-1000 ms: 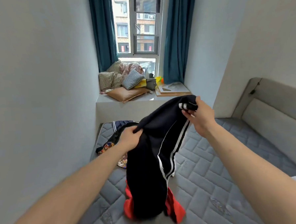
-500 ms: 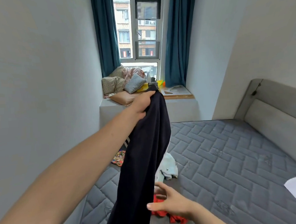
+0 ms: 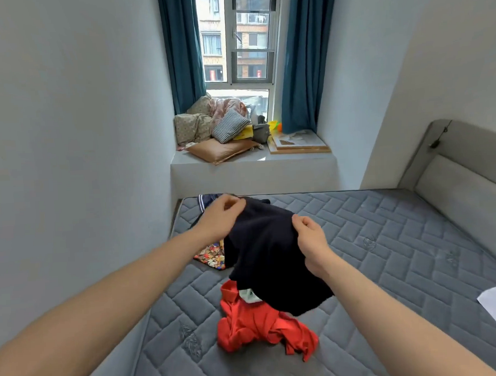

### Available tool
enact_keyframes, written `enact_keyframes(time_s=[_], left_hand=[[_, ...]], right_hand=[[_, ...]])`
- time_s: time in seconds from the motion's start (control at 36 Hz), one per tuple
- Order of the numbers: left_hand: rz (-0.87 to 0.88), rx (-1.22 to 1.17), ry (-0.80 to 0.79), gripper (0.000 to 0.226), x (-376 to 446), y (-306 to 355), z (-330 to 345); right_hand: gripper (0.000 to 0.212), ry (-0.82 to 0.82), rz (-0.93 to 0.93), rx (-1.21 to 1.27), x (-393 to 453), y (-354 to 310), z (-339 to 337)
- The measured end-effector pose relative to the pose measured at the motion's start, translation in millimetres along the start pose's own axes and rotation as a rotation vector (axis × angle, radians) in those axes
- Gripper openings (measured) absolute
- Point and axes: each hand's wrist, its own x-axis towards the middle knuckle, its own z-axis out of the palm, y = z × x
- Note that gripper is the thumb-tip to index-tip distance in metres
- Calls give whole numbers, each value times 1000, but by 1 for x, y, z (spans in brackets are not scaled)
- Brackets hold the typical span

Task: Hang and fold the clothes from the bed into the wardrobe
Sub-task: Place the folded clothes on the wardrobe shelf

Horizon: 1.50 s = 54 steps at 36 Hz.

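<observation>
Both forearms are bare from the near edge of view out to the wrists, with no sleeve showing. The left hand [image 3: 218, 218] and right hand [image 3: 311, 242] wear no gloves, rings, watch or bracelet.

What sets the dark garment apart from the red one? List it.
The dark garment is navy-black; the red garment is bright red. The dark one is held up by the left hand and right hand; the red one lies crumpled, ungripped, on the mattress. Both are unfolded.
</observation>
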Motion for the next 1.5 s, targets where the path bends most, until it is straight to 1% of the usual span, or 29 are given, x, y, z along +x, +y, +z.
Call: enact_keyframes(time_s=[0.03, 0.06, 0.08, 0.14, 0.19, 0.25, 0.31, 0.36, 0.42, 0.44, 0.47, 0.5, 0.58, 0.61, 0.64, 0.67, 0.69, 0.78, 0.86, 0.92, 0.94, 1.03, 1.08, 1.14, 1.22, 1.31, 1.33, 1.39, 1.5], left_hand=[[53, 68, -20, 8, -15, -14, 8], [77, 108, -89, 6, -32, -28, 16], [77, 139, -201, 8, -48, -39, 24], [52, 223, -450, 25, -78, -57, 41], [67, 349, -574, 50, -98, -73, 61], [41, 370, -607, 74, -109, -85, 83], [-37, 339, -607, 99, -115, -92, 101], [-68, 368, -593, 126, -116, -99, 116], [-83, 442, -513, 144, -117, -105, 128], [-93, 471, -435, 146, -116, -108, 133], [-92, 504, -344, 142, -115, -111, 136], [-75, 549, -249, 130, -112, -114, 138], [43, 640, -16, 70, -101, -123, 130], [78, 636, 23, 54, -97, -126, 124], [105, 622, 47, 44, -93, -129, 117], [125, 611, 53, 42, -89, -131, 111], [141, 617, 49, 47, -86, -133, 105], [152, 698, 56, 73, -82, -141, 94], [49, 666, 105, 96, -79, -156, 88], [-84, 503, 56, 114, -75, -159, 86], [-179, 347, 20, 119, -73, -158, 84], [-459, -178, -139, 125, -68, -152, 84], [-514, -311, -263, 127, -66, -150, 86], [-506, -357, -327, 117, -67, -148, 89], [-477, -413, -356, 77, -70, -148, 95], [-470, -463, -297, 37, -74, -145, 97], [-478, -489, -261, 28, -74, -142, 95], [-496, -513, -199, 21, -73, -135, 87], [-479, -537, -54, 27, -64, -120, 61]], right_hand=[[22, 20, 72, 57, 8, -4, -2], [20, 42, 132, 107, 14, -6, -3], [19, 64, 173, 148, 19, -6, -5], [21, 71, 226, 214, 23, -6, -5], [35, 36, 283, 273, 21, -5, -2], [38, 28, 307, 334, 18, -4, 3], [37, 28, 315, 405, 13, -6, 8], [38, 19, 317, 457, 7, -9, 13], [42, 18, 315, 497, 2, -10, 18], [44, 22, 314, 515, -1, -11, 20], [44, 20, 311, 534, -3, -11, 20], [42, 16, 306, 554, -5, -12, 20], [34, 18, 298, 607, -9, -13, 13], [31, 29, 298, 628, -9, -14, 9], [28, 39, 299, 645, -9, -15, 4], [26, 46, 301, 664, -10, -16, -1], [23, 51, 303, 682, -12, -17, -5], [21, 66, 313, 742, -14, -20, -10], [16, 74, 316, 742, -14, -23, -8], [15, 65, 317, 730, -13, -26, -5], [14, 55, 315, 726, -13, -28, -3], [16, 25, 315, 708, -12, -33, 0], [18, 12, 321, 678, -11, -35, 1], [21, -4, 326, 670, -8, -35, 2], [24, -35, 333, 672, -7, -38, 5], [13, -29, 326, 633, -4, -38, 7], [17, -9, 320, 628, -3, -38, 7], [21, 30, 321, 628, 1, -34, 2], [18, 3, 319, 488, 3, -10, -16]])
